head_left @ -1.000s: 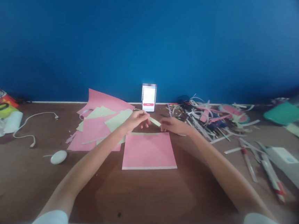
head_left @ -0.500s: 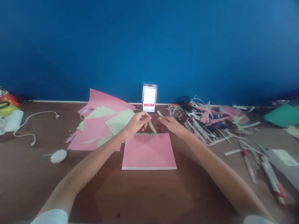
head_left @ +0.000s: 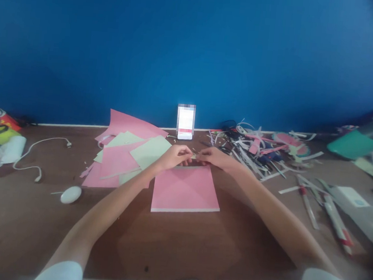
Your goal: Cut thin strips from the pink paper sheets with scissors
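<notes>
My left hand [head_left: 177, 155] and my right hand [head_left: 211, 156] nearly meet above the far edge of a pink sheet of paper [head_left: 186, 190], which has a white band along its near edge. Between their fingertips is a narrow pale paper strip [head_left: 194, 156], pinched by the left fingers. The right fingers are closed at its other end, though blur hides the exact grip. Left of the hands lies a pile of pink paper [head_left: 119, 158] and pale green paper [head_left: 151, 151].
A lit phone [head_left: 185, 122] leans on the blue wall. To the right is a heap of paper strips [head_left: 254, 148], with a cutter knife [head_left: 338, 225] and a pen-like stick [head_left: 307, 207] nearer. On the left are a white oval object [head_left: 71, 195] and a white cable [head_left: 30, 152].
My hands have come closer together. The strip, which hung down from my left fingers, now lies between both hands' fingertips. The pink sheet stays in place.
</notes>
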### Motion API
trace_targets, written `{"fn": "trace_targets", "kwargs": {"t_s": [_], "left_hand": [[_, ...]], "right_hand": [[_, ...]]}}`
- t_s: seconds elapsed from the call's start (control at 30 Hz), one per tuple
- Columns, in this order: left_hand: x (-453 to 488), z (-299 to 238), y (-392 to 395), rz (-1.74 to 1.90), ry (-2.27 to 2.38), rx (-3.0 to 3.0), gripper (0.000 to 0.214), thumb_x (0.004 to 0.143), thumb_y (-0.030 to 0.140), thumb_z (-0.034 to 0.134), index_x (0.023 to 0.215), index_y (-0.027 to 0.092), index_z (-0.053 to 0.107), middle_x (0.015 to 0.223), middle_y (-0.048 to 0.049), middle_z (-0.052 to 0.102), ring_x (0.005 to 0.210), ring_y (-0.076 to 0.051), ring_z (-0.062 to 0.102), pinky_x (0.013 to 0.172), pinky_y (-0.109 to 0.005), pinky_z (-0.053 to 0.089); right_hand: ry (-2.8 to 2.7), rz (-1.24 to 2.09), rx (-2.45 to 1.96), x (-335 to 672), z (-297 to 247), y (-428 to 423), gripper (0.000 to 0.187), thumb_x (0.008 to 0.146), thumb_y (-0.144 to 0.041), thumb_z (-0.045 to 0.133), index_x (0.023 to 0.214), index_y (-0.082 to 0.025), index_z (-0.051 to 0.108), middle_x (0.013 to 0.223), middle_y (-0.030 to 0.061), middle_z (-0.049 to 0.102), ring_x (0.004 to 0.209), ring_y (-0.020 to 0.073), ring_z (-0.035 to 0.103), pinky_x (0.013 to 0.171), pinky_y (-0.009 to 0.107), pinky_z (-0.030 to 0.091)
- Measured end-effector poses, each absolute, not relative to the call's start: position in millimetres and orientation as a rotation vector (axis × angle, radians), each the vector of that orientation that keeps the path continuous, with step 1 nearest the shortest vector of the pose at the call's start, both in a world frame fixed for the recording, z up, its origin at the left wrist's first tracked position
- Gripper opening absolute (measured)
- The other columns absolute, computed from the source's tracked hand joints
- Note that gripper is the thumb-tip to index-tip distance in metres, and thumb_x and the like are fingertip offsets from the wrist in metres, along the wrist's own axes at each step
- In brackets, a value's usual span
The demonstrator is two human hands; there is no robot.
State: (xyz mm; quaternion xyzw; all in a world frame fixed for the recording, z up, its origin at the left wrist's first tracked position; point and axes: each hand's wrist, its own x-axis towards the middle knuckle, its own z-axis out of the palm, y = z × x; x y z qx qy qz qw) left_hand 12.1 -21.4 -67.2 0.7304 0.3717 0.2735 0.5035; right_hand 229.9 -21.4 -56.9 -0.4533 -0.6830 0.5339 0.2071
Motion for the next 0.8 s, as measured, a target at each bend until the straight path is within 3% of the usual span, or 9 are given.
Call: {"fn": "trace_targets", "kwargs": {"t_s": [0.17, 0.3, 0.53, 0.8], "left_hand": [[23.3, -83.0, -28.8, 0.652, 0.936, 1.874, 0.032, 0.085, 0.044, 0.059, 0.102, 0.017, 0.059, 0.084, -0.0051, 0.071, 0.073, -0.016, 0.065, 0.066, -0.027, 0.048], [31.1, -90.0, -33.7, 0.723, 0.985, 1.984, 0.025, 0.085, 0.040, 0.058, 0.092, 0.016, 0.064, 0.088, -0.0053, 0.071, 0.080, -0.018, 0.066, 0.069, -0.026, 0.047], [37.7, -95.4, -36.7, 0.786, 0.983, 2.063, 0.014, 0.086, 0.027, 0.057, 0.086, 0.017, 0.067, 0.087, -0.0017, 0.070, 0.076, -0.015, 0.063, 0.068, -0.025, 0.045], [37.6, -102.6, -38.0, 0.818, 1.008, 2.114, 0.011, 0.085, 0.023, 0.059, 0.089, 0.018, 0.068, 0.092, -0.0017, 0.067, 0.075, -0.012, 0.060, 0.067, -0.023, 0.046]], "right_hand": [[-2.209, 1.290, -1.460, 240.7, -54.9, -19.6, 0.027, 0.075, -0.039, 0.057, 0.064, -0.015, 0.061, 0.056, -0.0014, 0.054, 0.051, 0.0094, 0.042, 0.050, 0.025, 0.027], [-2.314, 1.126, -1.571, 243.2, -53.5, -20.9, 0.024, 0.072, -0.034, 0.055, 0.057, -0.016, 0.055, 0.055, -0.0013, 0.053, 0.053, 0.0100, 0.043, 0.050, 0.025, 0.026], [-2.398, 1.283, -1.599, 246.1, -43.3, -22.5, 0.023, 0.075, -0.029, 0.052, 0.057, -0.016, 0.055, 0.053, 0.0012, 0.054, 0.047, 0.0101, 0.045, 0.048, 0.025, 0.028], [-2.344, 1.385, -1.614, 249.2, -44.5, -20.0, 0.027, 0.079, -0.035, 0.056, 0.060, -0.015, 0.054, 0.054, 0.0017, 0.054, 0.046, 0.0101, 0.046, 0.047, 0.024, 0.031]]}}
